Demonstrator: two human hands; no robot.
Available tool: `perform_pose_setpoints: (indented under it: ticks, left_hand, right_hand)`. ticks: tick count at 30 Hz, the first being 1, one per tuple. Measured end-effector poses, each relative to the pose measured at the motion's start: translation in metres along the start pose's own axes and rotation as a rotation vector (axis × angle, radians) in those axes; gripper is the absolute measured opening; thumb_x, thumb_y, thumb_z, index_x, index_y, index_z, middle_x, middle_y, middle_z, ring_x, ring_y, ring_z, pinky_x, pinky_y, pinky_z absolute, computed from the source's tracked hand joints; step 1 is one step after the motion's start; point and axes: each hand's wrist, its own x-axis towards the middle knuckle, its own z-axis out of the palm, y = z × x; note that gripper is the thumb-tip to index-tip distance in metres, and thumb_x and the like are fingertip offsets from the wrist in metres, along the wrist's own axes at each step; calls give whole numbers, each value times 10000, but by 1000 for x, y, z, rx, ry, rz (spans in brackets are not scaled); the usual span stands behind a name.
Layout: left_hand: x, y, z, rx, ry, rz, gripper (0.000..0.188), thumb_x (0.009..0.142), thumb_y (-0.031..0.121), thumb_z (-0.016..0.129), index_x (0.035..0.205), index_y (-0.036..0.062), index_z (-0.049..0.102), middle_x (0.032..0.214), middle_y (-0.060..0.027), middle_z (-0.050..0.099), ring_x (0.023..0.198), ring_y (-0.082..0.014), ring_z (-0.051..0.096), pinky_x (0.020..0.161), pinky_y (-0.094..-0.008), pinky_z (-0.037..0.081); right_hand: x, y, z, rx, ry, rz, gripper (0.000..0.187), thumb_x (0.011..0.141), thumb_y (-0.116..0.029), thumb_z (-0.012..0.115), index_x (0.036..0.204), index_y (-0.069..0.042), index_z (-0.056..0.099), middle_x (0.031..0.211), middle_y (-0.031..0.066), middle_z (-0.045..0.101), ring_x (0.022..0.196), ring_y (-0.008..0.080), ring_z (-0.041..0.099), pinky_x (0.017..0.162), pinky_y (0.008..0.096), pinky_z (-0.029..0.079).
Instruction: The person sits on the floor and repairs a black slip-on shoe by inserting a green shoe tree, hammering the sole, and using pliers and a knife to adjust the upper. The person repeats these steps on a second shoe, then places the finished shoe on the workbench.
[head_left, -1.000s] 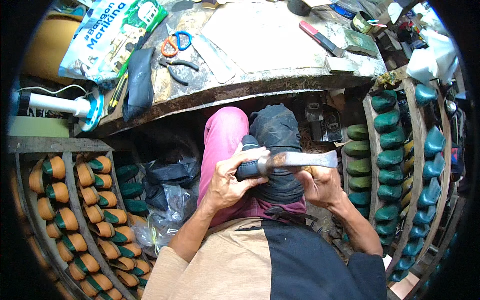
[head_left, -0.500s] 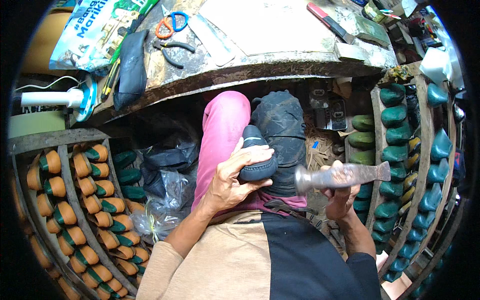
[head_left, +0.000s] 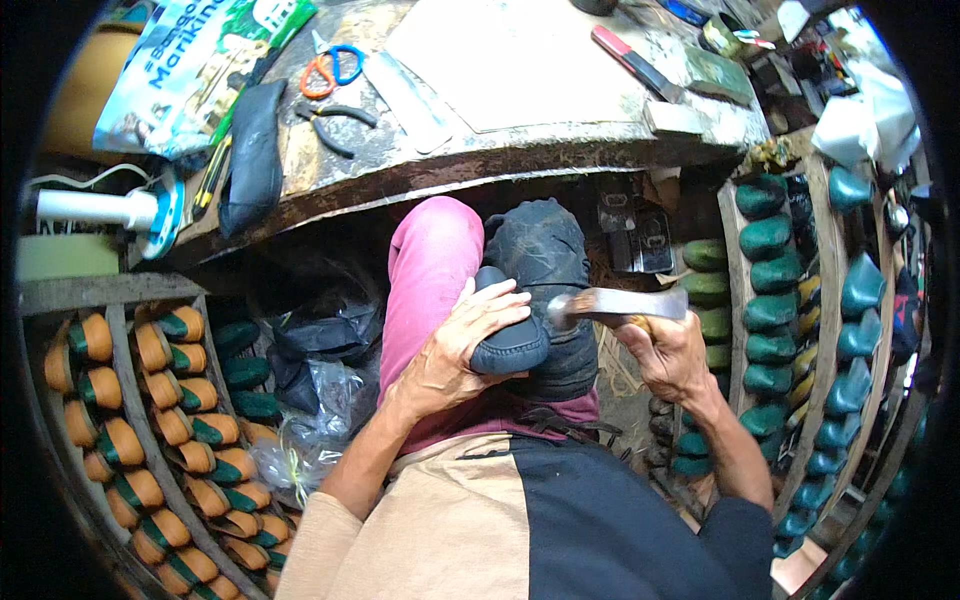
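Note:
On my lap, my left hand (head_left: 465, 335) grips a black shoe (head_left: 512, 345), its rounded, stitched toe facing me. The fingers lie over its top, and its far end rests by my knees. My right hand (head_left: 668, 355) is closed round the handle of a hammer (head_left: 625, 303), mostly hidden in the fist. The hammer's round face points left, close to the shoe's right side but apart from it. A black cloth (head_left: 545, 250) covers my right thigh beside the shoe.
Ahead stands a workbench (head_left: 330, 190) with scissors (head_left: 325, 70), pliers (head_left: 338, 128), a red-handled knife (head_left: 635, 62) and a black shoe piece (head_left: 252, 155). Racks flank me: tan shoes on green lasts (head_left: 120, 440) at left, green shoe lasts (head_left: 770, 310) at right. Plastic bags (head_left: 310, 440) lie by my left leg.
The hammer has swung left and up toward the shoe, and my right hand went with it. My left hand still grips the shoe. The whole view has shifted slightly.

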Motion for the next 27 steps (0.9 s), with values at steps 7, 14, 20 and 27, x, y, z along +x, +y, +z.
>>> perform_pose_setpoints:
  ticks: [7,14,20,27]
  left_hand:
    - [33,1,-2,7,150,80,649,810,274,1030,1364,86,748,1305,-97,798,1279,-338,737,1330,-615,383]
    - [66,88,-45,233,8,191,580,845,310,997,1314,76,750,1171,-115,779,1078,-345,728,1035,-499,584]
    - [84,75,-15,491,-118,19,691,824,355,955,1396,64,699,1310,-121,729,1265,-324,663,1217,-530,444]
    - [70,49,20,480,-10,45,688,773,242,960,1385,74,696,1307,-114,712,1295,-327,659,1271,-547,406]
  right_hand:
    - [-64,6,26,457,263,416,603,1211,-516,524,848,-44,620,666,-18,518,561,92,456,531,322,336]
    - [-75,13,-20,500,551,383,572,1211,-538,525,869,-80,565,671,-60,473,560,35,410,509,241,272]
    - [-48,-2,-68,711,741,202,683,1178,-693,460,956,-52,538,704,-1,427,542,84,385,478,254,288]
    - [-19,-3,-27,238,416,176,504,1117,-487,697,880,-41,690,664,97,627,547,276,595,525,391,440]
